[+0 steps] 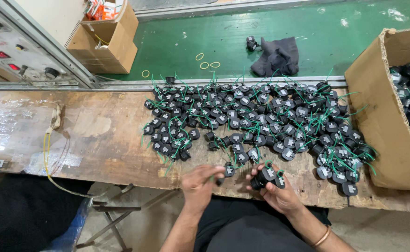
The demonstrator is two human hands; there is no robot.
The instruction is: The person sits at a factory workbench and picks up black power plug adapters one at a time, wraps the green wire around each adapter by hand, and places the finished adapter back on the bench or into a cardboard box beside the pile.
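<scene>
A big heap of small black round parts with green wire leads and pale labels covers the worn wooden bench. My right hand sits at the bench's near edge, closed around a few of these black parts. My left hand is just left of it, fingers pinched on one black part with a green lead. The two hands are close together, almost touching.
A large open cardboard box holding more black parts stands at the right. Behind the bench runs a green conveyor belt with a dark cloth, yellow rubber bands and a small cardboard box. A control panel is at far left.
</scene>
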